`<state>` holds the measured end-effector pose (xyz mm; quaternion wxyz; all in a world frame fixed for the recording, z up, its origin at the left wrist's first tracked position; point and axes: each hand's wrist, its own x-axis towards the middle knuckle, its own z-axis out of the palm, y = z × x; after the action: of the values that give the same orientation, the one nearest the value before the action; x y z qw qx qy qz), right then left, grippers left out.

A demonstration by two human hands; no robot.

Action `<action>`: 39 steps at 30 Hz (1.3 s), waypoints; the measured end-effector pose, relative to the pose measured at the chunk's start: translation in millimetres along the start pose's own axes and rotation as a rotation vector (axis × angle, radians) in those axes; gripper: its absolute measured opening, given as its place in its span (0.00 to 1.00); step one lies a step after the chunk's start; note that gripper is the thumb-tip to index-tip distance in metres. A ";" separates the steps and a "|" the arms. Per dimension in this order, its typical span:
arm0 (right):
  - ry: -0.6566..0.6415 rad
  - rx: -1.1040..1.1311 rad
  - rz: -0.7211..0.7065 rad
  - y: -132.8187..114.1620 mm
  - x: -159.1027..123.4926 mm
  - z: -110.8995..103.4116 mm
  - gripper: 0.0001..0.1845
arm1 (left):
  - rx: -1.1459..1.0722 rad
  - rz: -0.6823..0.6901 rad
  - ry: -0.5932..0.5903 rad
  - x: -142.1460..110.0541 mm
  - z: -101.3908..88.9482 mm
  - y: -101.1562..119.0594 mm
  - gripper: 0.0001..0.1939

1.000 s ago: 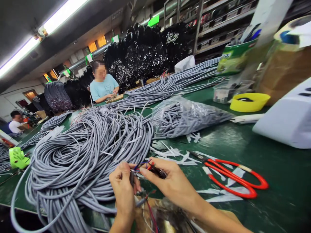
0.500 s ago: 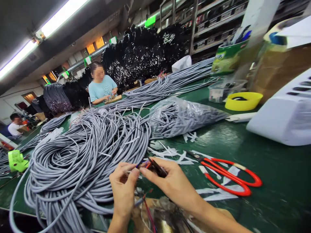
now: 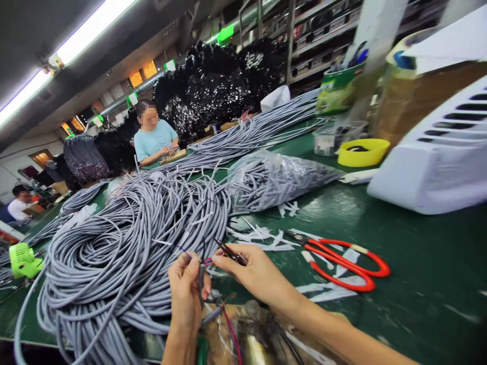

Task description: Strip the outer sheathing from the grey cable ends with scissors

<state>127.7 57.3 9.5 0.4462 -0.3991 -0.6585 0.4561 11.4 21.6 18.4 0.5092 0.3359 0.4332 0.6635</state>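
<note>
Low in the middle, my left hand (image 3: 186, 286) is closed round the stripped end of a grey cable (image 3: 201, 278), with thin dark and blue wires sticking up at its fingertips. My right hand (image 3: 251, 266) pinches red and blue wires (image 3: 208, 261) beside it. Tucked in that same hand is a dark, two-pointed tool (image 3: 231, 252) resembling tweezers or small snips; its kind is not plain. Below the hands, another cable end (image 3: 213, 314) with red and blue wires lies over a worn brown work block (image 3: 247, 327).
Coiled grey cables (image 3: 114, 253) fill the left. Red-handled scissors (image 3: 342, 266) and white strips (image 3: 262, 237) lie right of the hands. Behind are a plastic bag (image 3: 277, 180) of grey pieces, a yellow ring (image 3: 363, 154) and a white machine (image 3: 426, 172). A co-worker (image 3: 154, 139) sits across the table.
The hands have shifted slightly left, and the wires now fan upward from my left fingertips. The grey cable shows more clearly in my left hand. The whole view has moved a little.
</note>
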 end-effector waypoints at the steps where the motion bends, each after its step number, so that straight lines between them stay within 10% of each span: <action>1: 0.008 -0.066 -0.008 2.2 1.1 -2.5 0.15 | 0.034 0.010 -0.052 -0.9 -0.8 -0.2 0.18; 6: 0.139 -0.611 -0.157 20.8 -8.0 -41.0 0.17 | 0.304 -0.017 -0.180 -0.4 -10.0 -0.1 0.17; 9: 0.276 -1.077 0.009 32.5 -24.7 -77.7 0.12 | 0.438 -0.058 -0.181 2.9 -15.1 -3.5 0.20; 16: 0.140 -1.207 0.248 40.9 -29.6 -120.3 0.09 | 0.541 0.101 -0.081 1.6 -18.3 -12.3 0.11; 22: 0.232 -0.922 0.007 30.0 -15.3 -111.4 0.08 | 0.527 0.264 -0.061 -5.5 -19.4 -16.2 0.09; 26: 0.011 -0.569 -0.289 15.4 -11.5 -83.5 0.07 | 0.528 0.324 -0.059 -7.4 -19.9 -18.2 0.10; 39: -0.264 -0.681 -0.509 0.6 -0.1 -53.9 0.06 | 0.595 0.297 -0.158 -10.2 -21.0 -13.9 0.12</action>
<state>179.2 70.5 18.9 0.2995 -0.2866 -0.8998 0.1359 0.7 8.4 -2.8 0.3187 0.5796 0.5135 0.5467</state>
